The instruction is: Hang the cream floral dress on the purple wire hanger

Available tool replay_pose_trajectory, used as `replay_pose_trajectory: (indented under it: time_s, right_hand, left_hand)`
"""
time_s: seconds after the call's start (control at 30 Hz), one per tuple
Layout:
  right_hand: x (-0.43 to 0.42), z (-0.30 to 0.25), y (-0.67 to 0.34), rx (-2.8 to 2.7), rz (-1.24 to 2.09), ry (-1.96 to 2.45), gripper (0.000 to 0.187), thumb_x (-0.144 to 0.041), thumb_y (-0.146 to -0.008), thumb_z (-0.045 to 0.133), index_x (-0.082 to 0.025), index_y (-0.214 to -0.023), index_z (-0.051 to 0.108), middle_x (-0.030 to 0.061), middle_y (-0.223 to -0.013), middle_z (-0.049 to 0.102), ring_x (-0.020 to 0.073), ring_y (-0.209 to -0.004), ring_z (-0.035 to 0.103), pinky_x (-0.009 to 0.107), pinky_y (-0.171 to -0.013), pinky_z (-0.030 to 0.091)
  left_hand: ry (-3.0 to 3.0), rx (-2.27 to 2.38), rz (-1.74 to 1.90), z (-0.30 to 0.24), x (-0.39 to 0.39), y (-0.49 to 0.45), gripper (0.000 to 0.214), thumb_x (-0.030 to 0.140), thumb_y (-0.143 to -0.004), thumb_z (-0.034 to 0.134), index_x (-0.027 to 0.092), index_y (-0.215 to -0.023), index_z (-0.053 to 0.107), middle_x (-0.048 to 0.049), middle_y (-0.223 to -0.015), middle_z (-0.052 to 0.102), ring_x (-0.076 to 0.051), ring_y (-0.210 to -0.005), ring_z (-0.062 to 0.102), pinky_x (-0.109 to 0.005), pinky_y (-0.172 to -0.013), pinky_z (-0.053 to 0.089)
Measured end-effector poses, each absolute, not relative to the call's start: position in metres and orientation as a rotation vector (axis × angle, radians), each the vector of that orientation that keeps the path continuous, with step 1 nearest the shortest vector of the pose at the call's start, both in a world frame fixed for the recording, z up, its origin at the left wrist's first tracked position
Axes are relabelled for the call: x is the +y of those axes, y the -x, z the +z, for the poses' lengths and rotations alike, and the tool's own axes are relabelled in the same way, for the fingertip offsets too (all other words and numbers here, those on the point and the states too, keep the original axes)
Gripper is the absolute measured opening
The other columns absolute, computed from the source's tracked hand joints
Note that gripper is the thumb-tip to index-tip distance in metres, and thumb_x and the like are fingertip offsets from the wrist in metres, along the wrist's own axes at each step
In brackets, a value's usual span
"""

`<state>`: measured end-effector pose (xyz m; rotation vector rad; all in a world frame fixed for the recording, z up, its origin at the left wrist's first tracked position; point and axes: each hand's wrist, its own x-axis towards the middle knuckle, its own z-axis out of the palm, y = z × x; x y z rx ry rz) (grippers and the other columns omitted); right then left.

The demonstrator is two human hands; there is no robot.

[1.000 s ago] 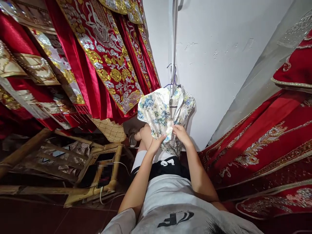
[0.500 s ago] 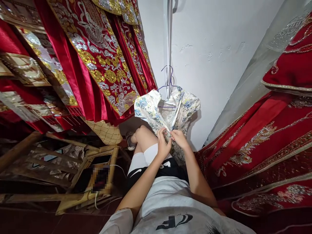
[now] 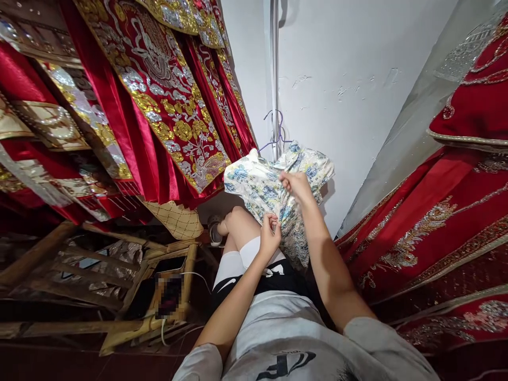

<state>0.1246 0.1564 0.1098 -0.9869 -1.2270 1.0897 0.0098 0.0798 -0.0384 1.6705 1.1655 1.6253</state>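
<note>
Hanging along the left side, red robes [image 3: 159, 100] stitched with gold and silver embroidery fall in heavy folds, and below them a bamboo chair [image 3: 119, 286] stands on the dark floor with a white cable trailing across its seat. Just right of the robes, a floral dress [image 3: 257, 185] in cream with blue flowers hangs on a purple wire hanger [image 3: 278, 135] hooked to a metal pole [image 3: 273, 74] that runs up the white wall [image 3: 349, 95]. The left hand [image 3: 270, 235] is closed in a pinch on the dress's front opening, low down near the person's raised knee. The right hand [image 3: 296, 185] is higher, its fingers pinched shut on the same opening close under the collar, so the cloth is held between the two hands. Farther right, a grey fabric panel [image 3: 416, 121] leans against the wall, and more red embroidered garments [image 3: 436, 227] fill the right edge.
</note>
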Motion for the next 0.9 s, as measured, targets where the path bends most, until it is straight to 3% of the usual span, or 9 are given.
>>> replay_pose_trajectory:
  time_s: [0.17,0.3,0.4,0.53,0.63,0.7,0.8,0.9]
  right_hand:
    - [0.181,0.177,-0.117,-1.146,0.968,0.940,0.025,-0.026,-0.087,0.065,-0.016,-0.065,0.061,-0.0028,-0.048,0.054,0.0055,-0.040,0.039,0.018,-0.041,0.029]
    - [0.168,0.174,-0.109,-1.216,0.948,0.906,0.027,-0.029,-0.090,0.062,-0.016,-0.066,0.060,-0.0036,-0.047,0.053,0.0055,-0.039,0.038,0.018,-0.042,0.029]
    - [0.158,0.157,-0.105,-1.266,0.907,0.872,0.028,-0.031,-0.090,0.059,-0.017,-0.065,0.060,-0.0040,-0.046,0.052,0.0066,-0.039,0.040,0.019,-0.043,0.030]
    - [0.152,0.152,-0.105,-1.338,0.855,0.800,0.027,-0.029,-0.089,0.058,-0.017,-0.065,0.060,-0.0040,-0.045,0.051,0.0083,-0.042,0.045,0.020,-0.048,0.034]
    - [0.153,0.160,-0.107,-1.397,0.807,0.795,0.029,-0.032,-0.089,0.059,-0.018,-0.064,0.059,-0.0042,-0.046,0.051,0.0091,-0.044,0.048,0.021,-0.052,0.038]
    - [0.154,0.160,-0.107,-1.419,0.781,0.816,0.030,-0.034,-0.089,0.059,-0.018,-0.064,0.059,-0.0041,-0.046,0.051,0.0095,-0.046,0.049,0.021,-0.054,0.039]
    - [0.154,0.145,-0.111,-1.445,0.731,0.891,0.030,-0.033,-0.089,0.057,-0.018,-0.063,0.061,-0.0033,-0.047,0.053,0.0103,-0.046,0.048,0.023,-0.054,0.038]
    - [0.150,0.113,-0.117,-1.410,0.657,1.114,0.033,-0.031,-0.086,0.058,-0.018,-0.055,0.059,-0.0022,-0.045,0.053,0.0116,-0.045,0.047,0.025,-0.052,0.035]
  left_hand:
    - [-1.699,1.181,1.537,-0.043,0.076,0.000,0.013,0.024,-0.092,0.053,0.023,-0.100,0.044,-0.0007,-0.085,0.053,-0.016,-0.075,0.055,-0.027,-0.073,0.044]
    - [-1.727,1.192,1.490,-0.039,0.079,0.007,0.015,0.025,-0.090,0.056,0.023,-0.100,0.046,-0.0011,-0.084,0.055,-0.018,-0.078,0.057,-0.029,-0.075,0.045]
    - [-1.722,1.100,1.548,0.002,0.090,0.011,0.025,0.027,-0.091,0.057,0.023,-0.114,0.048,-0.0047,-0.092,0.063,-0.020,-0.087,0.062,-0.033,-0.086,0.047]
    - [-1.721,0.916,1.754,0.101,0.113,0.015,0.041,0.030,-0.092,0.060,0.027,-0.132,0.051,-0.0065,-0.108,0.065,-0.022,-0.101,0.062,-0.035,-0.099,0.044]
    - [-1.929,0.926,1.647,0.159,0.130,0.020,0.017,0.025,-0.090,0.062,0.023,-0.106,0.065,-0.0057,-0.097,0.066,-0.024,-0.101,0.060,-0.036,-0.101,0.042]
    - [-2.076,0.980,1.550,0.177,0.136,0.025,0.004,0.021,-0.089,0.063,0.021,-0.092,0.066,-0.0052,-0.088,0.065,-0.024,-0.096,0.059,-0.036,-0.099,0.041]
    - [-2.184,1.049,1.524,0.185,0.137,0.036,0.003,0.018,-0.089,0.062,0.020,-0.088,0.064,-0.0045,-0.084,0.064,-0.022,-0.089,0.058,-0.034,-0.094,0.042]
    - [-2.068,1.106,1.789,0.190,0.136,0.051,0.004,0.022,-0.093,0.059,0.020,-0.091,0.062,-0.0043,-0.088,0.065,-0.020,-0.089,0.059,-0.030,-0.089,0.042]
